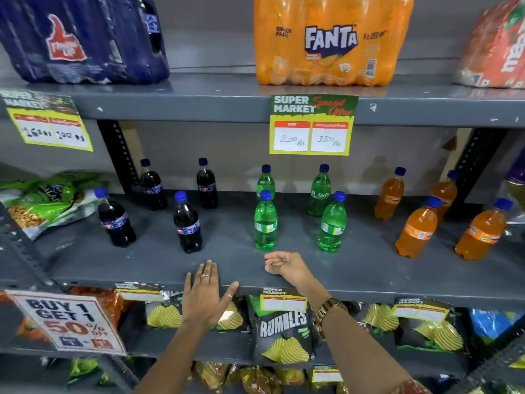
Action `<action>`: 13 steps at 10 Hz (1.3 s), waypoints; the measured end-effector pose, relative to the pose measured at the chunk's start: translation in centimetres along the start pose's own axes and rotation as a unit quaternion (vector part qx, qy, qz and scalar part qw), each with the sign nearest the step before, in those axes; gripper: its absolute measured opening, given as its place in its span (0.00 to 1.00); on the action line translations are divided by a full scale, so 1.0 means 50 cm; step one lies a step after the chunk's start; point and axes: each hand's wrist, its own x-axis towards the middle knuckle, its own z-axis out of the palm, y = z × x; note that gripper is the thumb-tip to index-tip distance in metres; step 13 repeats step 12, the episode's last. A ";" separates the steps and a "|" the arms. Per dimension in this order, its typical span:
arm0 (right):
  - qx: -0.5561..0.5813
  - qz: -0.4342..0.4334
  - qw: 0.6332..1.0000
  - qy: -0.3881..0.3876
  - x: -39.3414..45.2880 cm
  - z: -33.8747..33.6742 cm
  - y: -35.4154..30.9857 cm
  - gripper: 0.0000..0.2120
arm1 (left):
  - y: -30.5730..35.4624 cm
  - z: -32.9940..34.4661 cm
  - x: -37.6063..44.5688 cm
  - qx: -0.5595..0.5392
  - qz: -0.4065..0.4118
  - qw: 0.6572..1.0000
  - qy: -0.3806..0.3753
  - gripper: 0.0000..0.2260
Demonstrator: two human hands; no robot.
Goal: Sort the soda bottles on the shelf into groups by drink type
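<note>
On the grey metal shelf (pixel 369 268), four dark cola bottles with blue caps (pixel 187 223) stand at the left, four green plastic soda bottles (pixel 266 223) in the middle, four orange soda bottles (pixel 416 228) at the right. The left hand (pixel 206 294) lies flat, fingers spread, holding nothing; the right hand (pixel 285 265) rests loosely curled and empty. Sorting looks finished; any next move would only tidy rows.

Upper shelf: Fanta pack (pixel 332 41), blue pack (pixel 82 38). Price tag (pixel 312 125) hangs below the Fanta pack. Lower shelf: Rumbles chips (pixel 282 334), promo sign (pixel 68 322).
</note>
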 end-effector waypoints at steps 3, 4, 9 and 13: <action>-0.042 0.001 0.998 -0.035 0.068 0.187 -0.036 0.21 | -0.162 -0.035 0.027 -0.019 -0.104 0.994 -0.023 0.44; -0.063 -0.005 0.998 -0.027 0.075 0.227 -0.050 0.24 | -0.182 -0.038 0.036 -0.029 -0.109 0.993 -0.040 0.51; -0.144 -0.092 0.985 0.017 0.129 0.347 -0.106 0.22 | -0.197 -0.039 0.049 -0.093 -0.095 0.990 -0.041 0.67; -0.123 -0.078 0.989 0.010 0.138 0.351 -0.108 0.30 | -0.197 -0.038 0.050 -0.085 -0.095 0.991 -0.050 0.50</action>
